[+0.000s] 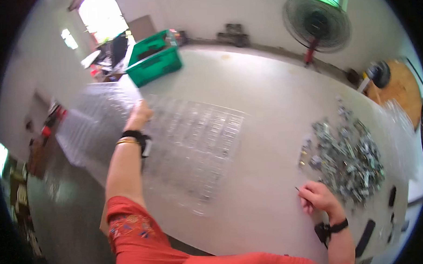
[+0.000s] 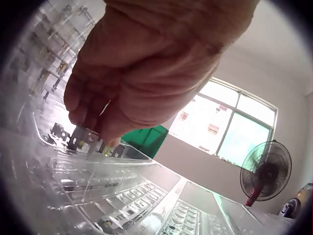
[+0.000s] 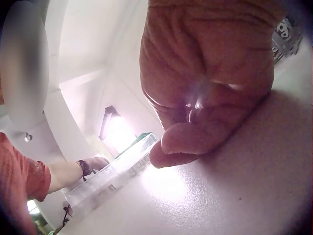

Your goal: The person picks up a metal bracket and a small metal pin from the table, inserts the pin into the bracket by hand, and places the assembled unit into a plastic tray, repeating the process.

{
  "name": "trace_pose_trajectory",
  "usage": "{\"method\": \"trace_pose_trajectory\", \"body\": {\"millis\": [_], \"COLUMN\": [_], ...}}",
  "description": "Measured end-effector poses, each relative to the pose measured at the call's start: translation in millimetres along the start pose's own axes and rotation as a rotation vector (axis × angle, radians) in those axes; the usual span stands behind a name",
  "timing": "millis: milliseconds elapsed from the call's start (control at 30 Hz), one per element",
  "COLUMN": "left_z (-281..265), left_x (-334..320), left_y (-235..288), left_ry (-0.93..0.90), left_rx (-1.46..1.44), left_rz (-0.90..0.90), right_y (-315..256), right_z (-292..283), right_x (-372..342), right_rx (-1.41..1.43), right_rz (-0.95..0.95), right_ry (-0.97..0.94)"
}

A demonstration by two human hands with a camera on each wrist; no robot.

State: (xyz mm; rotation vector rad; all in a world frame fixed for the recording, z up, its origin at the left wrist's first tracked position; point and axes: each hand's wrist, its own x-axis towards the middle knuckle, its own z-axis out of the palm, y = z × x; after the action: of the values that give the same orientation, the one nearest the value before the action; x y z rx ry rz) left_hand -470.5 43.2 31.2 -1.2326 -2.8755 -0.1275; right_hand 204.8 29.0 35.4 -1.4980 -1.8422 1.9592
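Note:
Two clear plastic trays with rows of pockets lie at the left: a right-hand tray on the table and a left-hand tray reaching past the table's edge. My left hand is stretched out over where they meet. Its thumb and fingertips pinch a small metal part at the tray's pockets. Beside the heap of small metal parts, my right hand is curled low over the table. A thin dark piece sticks out from its fingertips, and a glint shows inside the curled fingers in the right wrist view.
A green crate stands at the table's far left corner. Behind the table is a fan. Clear plastic bags lie right of the heap, near a round wooden board. A dark bar lies at the near right.

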Motion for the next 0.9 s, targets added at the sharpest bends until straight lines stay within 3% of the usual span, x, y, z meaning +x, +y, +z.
{"method": "trace_pose_trajectory", "body": {"millis": [33,67,100,133,167,233,367,433,500,567,633,767,900], "left_z": [48.3,32.7,51.8,62.2,3.2,-17.9,-57.4,-88.3,-116.1,-125.7,-137.0,-93.6,-25.8], "left_x": [45.0,24.8,65.4,90.3,22.1,-8.5,-39.7,-88.8,-144.2,-186.7,-237.9,-281.5,-283.3], "left_y": [-43.7,-32.8,-71.8,-90.0,-20.8,5.2,72.0,134.0,192.6,240.1,284.5,349.5,386.4], "left_ry": [0.045,0.137,0.142,0.265,0.093,0.314,0.348,0.309,0.154,-0.121,-0.214,-0.195,-0.253], "left_rx": [-0.180,-0.084,-0.149,-0.080,0.087,-0.063,-0.104,-0.273,-0.420,-0.610,-0.607,-0.603,-0.510], "left_rz": [0.083,0.086,0.228,0.306,0.143,0.286,0.422,0.631,0.719,0.796,0.844,1.042,1.030], "right_y": [0.6,1.6,2.9,4.2,5.0,7.6,12.7,13.3,12.1,12.5,16.1,23.5,31.5], "right_z": [-0.1,-0.9,-2.5,-2.3,-1.7,-2.3,-2.9,-2.5,-2.3,-2.3,-2.5,-3.4,-3.3], "right_x": [0.6,0.6,0.1,-0.4,-0.6,-0.1,0.3,-1.1,-4.0,-5.5,-4.2,-3.2,-2.6], "right_rx": [-0.024,-0.030,-0.036,-0.005,0.022,0.045,0.080,0.052,0.052,0.052,0.066,0.107,0.080], "right_rz": [-0.013,-0.022,-0.033,-0.043,-0.061,-0.049,-0.076,-0.099,-0.119,-0.140,-0.154,-0.193,-0.284], "right_ry": [0.003,-0.018,-0.035,-0.039,-0.047,-0.056,-0.079,-0.071,-0.065,-0.064,-0.076,-0.084,-0.103]}}
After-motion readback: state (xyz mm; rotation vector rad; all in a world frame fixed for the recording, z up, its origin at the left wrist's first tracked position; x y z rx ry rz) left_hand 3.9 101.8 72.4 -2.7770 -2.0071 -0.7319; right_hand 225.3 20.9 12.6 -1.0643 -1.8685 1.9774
